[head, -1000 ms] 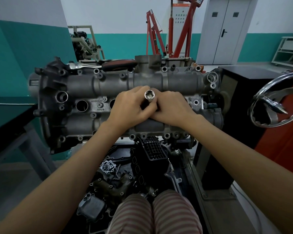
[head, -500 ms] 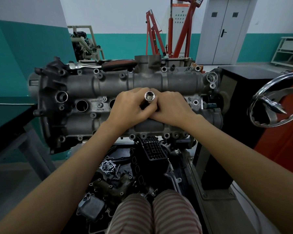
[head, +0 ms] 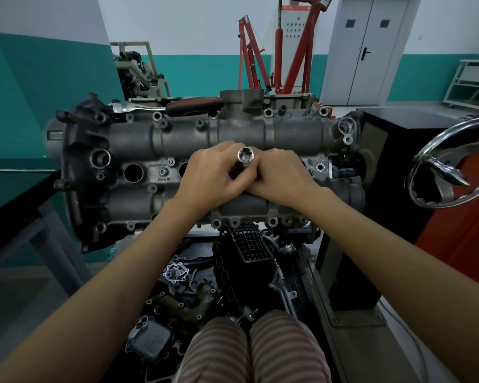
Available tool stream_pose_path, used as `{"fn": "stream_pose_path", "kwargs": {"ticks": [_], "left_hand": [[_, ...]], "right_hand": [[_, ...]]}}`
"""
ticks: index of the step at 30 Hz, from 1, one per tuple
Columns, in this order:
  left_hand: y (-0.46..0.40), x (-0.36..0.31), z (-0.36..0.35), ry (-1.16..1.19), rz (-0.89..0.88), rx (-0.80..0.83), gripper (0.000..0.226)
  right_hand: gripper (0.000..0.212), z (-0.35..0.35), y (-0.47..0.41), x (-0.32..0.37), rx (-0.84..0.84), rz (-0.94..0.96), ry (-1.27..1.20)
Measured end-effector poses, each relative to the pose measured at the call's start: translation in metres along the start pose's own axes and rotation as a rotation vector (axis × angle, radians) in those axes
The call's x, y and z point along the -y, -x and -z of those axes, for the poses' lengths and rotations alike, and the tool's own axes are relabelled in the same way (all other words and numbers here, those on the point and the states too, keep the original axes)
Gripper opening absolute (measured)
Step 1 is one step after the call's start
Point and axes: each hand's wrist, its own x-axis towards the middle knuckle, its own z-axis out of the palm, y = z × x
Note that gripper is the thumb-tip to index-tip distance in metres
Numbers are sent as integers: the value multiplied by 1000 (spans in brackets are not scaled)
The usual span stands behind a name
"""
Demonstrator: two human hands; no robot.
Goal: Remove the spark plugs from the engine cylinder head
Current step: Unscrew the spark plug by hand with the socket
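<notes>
Teal-and-white workshop walls, a grey double door (head: 367, 48) and a red engine crane (head: 263, 48) are seen behind the work in the single head view. At the centre, the engine cylinder head (head: 233, 134) is held with its cover side facing the wearer, and open round plug wells (head: 133, 172) are visible along its middle row. A chrome spark plug socket (head: 246, 155), its hollow end turned toward the camera, is gripped by the left hand (head: 210, 175), whose fingers are curled round its shaft. The right hand (head: 278, 175) is pressed against it from the other side, fingers bent inward; whether they pinch the tool itself cannot be told. No spark plug is visible; any remaining are presumably deep in the wells under the hands. A ratchet (head: 161, 107) is laid on the head's far edge. If the socket is seated crooked, the plug's hex could be rounded or its insulator cracked; a loose grip could let it be dropped among the parts below.
</notes>
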Motion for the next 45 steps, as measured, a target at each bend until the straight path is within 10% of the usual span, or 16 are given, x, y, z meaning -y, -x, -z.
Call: {"fn": "stream_pose_path", "kwargs": {"ticks": [45], "left_hand": [[1,0,0,-65,-18,-12,26]], "right_hand": [[38,0,0,1,7,-7,-4]]}}
